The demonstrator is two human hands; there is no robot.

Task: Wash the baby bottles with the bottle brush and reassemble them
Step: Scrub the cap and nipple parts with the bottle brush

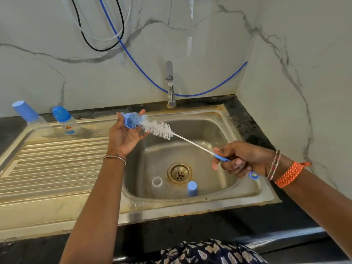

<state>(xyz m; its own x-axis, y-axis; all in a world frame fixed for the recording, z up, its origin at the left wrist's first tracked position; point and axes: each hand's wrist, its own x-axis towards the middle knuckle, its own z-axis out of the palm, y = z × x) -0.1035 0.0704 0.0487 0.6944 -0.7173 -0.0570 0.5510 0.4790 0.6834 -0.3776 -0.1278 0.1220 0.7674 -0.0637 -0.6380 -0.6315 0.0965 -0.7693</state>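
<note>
Where veined marble (209,44) rises — steel sink (190,203).

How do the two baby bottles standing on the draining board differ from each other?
The left bottle wears a plain, solid blue cap, while the right bottle has a rounder, see-through blue cap. The left bottle looks taller; the right bottle looks shorter. The right bottle shows a coloured print on its body; on the left bottle none is visible. Both are assembled, have clear bodies, and stand on the draining board.
</note>
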